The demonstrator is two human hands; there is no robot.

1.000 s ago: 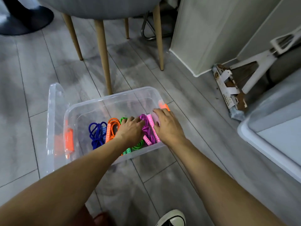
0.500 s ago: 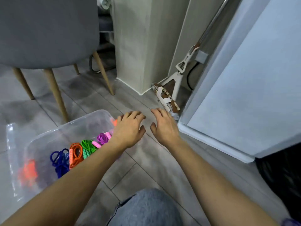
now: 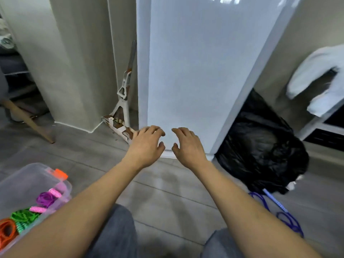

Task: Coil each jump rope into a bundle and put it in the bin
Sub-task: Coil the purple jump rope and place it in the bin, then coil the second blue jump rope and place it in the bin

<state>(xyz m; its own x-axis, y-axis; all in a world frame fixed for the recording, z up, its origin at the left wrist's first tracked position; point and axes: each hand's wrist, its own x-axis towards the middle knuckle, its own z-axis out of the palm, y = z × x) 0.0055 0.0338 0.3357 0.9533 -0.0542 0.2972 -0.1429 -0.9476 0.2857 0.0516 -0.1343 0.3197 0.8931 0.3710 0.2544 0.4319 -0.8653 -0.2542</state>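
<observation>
Your left hand and right hand hover side by side, fingers spread and loosely curled, holding nothing. The clear bin, near left, contains coiled ropes. A blue jump rope lies uncoiled near right, beside a black bag.

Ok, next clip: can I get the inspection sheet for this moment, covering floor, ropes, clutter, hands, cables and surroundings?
Surface: grey plank floor.
Job's things: clear bin at lower left holds coiled purple rope, green rope and orange rope; blue rope lies uncoiled on the floor beside the black bag.
Clutter: black bag; flat mop leaning in the corner.
Hands: left hand and right hand empty, fingers loosely curled, side by side.
Cables: nothing seen.
Surroundings: white panel, chair leg, white cloth at right.
</observation>
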